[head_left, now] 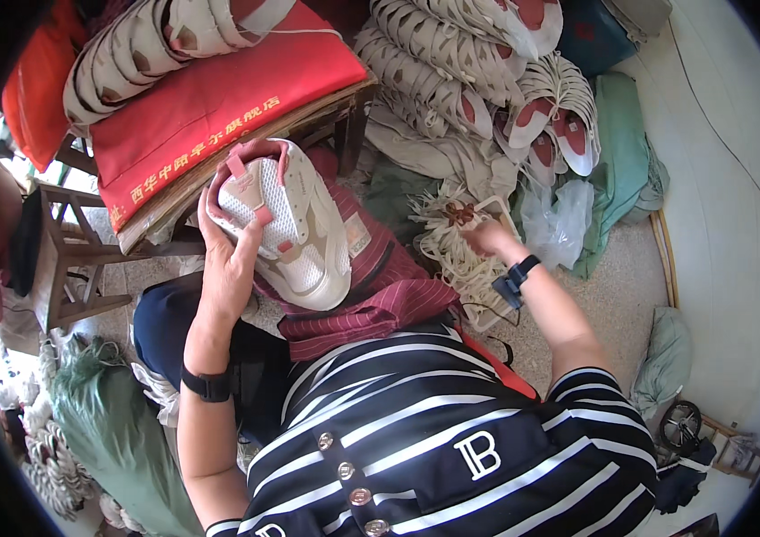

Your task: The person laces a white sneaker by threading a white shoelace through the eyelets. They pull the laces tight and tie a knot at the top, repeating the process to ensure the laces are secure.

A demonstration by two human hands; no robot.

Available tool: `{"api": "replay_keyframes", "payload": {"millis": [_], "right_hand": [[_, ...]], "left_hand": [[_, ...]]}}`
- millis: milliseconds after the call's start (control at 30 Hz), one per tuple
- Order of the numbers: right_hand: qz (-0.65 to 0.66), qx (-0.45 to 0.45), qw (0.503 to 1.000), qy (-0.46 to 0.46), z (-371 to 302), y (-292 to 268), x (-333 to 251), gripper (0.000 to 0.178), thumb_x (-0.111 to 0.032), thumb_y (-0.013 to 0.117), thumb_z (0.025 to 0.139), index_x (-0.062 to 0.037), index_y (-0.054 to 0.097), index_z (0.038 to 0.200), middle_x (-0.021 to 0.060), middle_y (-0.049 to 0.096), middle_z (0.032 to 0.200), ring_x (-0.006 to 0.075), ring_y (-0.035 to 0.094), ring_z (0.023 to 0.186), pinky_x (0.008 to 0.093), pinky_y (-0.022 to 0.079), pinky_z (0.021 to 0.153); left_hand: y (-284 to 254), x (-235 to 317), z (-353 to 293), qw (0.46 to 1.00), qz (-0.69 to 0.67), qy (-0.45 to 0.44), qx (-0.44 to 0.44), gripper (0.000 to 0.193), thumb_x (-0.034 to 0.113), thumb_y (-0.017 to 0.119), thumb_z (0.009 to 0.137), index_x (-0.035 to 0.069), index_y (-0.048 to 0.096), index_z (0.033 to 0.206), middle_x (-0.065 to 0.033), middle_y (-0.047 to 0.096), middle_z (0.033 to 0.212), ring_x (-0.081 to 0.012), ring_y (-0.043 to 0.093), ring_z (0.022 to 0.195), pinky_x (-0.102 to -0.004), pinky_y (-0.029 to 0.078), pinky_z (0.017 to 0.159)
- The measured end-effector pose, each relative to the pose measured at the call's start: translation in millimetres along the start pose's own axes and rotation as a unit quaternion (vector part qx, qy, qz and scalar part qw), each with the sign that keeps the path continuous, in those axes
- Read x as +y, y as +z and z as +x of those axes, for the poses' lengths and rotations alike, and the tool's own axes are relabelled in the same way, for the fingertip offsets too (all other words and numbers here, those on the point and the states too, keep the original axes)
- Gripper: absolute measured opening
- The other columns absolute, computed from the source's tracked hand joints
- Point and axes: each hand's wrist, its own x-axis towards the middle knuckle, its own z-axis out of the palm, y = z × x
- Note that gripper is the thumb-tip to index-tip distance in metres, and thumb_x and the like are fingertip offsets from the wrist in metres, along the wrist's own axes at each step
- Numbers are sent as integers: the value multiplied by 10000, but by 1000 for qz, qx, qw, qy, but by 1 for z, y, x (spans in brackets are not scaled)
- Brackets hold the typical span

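Hands well apart. Left hand (224,259) clamped on a white-and-pink shoe (313,242), thumb pressed against its upper, toe toward the wearer. Right hand (492,240) at a tangle of pale laces (447,255); cannot tell whether its fingers close on any. Brown item (460,213) beside its fingertips. Beyond left hand, red sheet (299,70) on a bench (152,234).

Can see only some fingers of the bare left hand (226,273), with the rest hidden behind the white mesh sneaker with pink lining (304,237). Cannot name the shiny brown thing (460,213) by the bare right hand (492,239), too small and blurry to tell. Can see only part of the black-and-white striped shirt (541,456) and stacked pale shoes (442,49), cut off below and above.
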Motion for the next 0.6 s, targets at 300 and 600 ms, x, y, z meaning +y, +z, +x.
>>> {"api": "replay_keyframes", "payload": {"millis": [300, 600], "right_hand": [[272, 61, 959, -42, -5, 38, -17, 198, -189, 618, 977, -21, 704, 917, 64, 687, 805, 162, 648, 748, 288, 512, 710], [292, -154, 878, -346, -178, -87, -299, 157, -174, 547, 1053, -46, 639, 1049, -10, 634, 814, 34, 543, 696, 211, 432, 630]], "left_hand": [[-14, 16, -24, 965, 249, 55, 63, 698, 155, 700, 937, 53, 338, 1525, -181, 465, 1454, -305, 488, 1338, -407, 390, 1119], [25, 74, -25, 937, -206, 57, -277, 652, 82, 721, 929, -10, 412, 1496, -98, 559, 1390, -119, 630, 949, -291, 510, 867]]}}
